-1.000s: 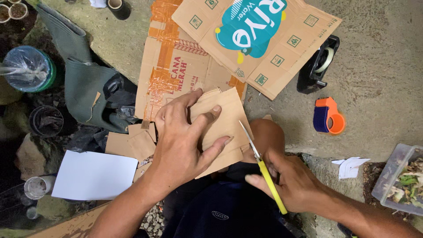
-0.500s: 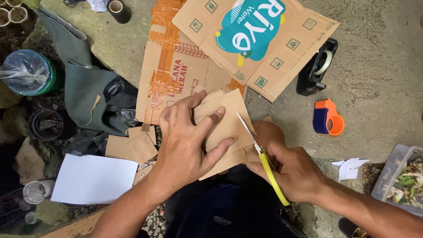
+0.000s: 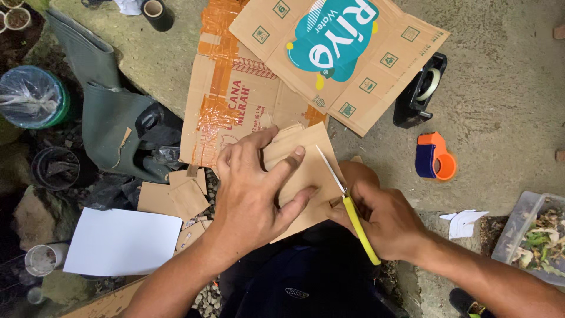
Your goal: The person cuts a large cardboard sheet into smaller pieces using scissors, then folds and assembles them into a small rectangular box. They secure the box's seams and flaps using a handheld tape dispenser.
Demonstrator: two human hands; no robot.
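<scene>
Head view, left hand: the left hand (image 3: 250, 191) lies spread, palm down, on the brown cardboard piece (image 3: 306, 156), its grip open and flat, the fingers pressing rather than closing round anything.
Head view, right hand: the right hand (image 3: 385, 221) has its grip wrapped shut on the yellow-handled scissors (image 3: 347, 197), whose blades point up along the right edge of the piece.
Cardboard piece: it rests over the person's knee, just below the large flattened cartons on the concrete floor (image 3: 506, 100).
Handling: it looks light, stiff and dry, likely to crease rather than drape; I judge it best held flat close beside the cut line, fingers kept off the blades.
Cartons: a plain brown carton (image 3: 226, 109) with orange tape strips and red lettering lies under a second carton (image 3: 341, 53) bearing a teal patch with white lettering and small green square marks.
Tape tools: a black tape dispenser (image 3: 419, 91) and an orange-and-blue one (image 3: 434, 156) lie to the right, well apart from the hands.
Left side: white sheet (image 3: 120, 241), cardboard scraps (image 3: 176, 194), green rubber boot (image 3: 97, 112).
Right edge: clear tub (image 3: 524, 229) of plant scraps.
</scene>
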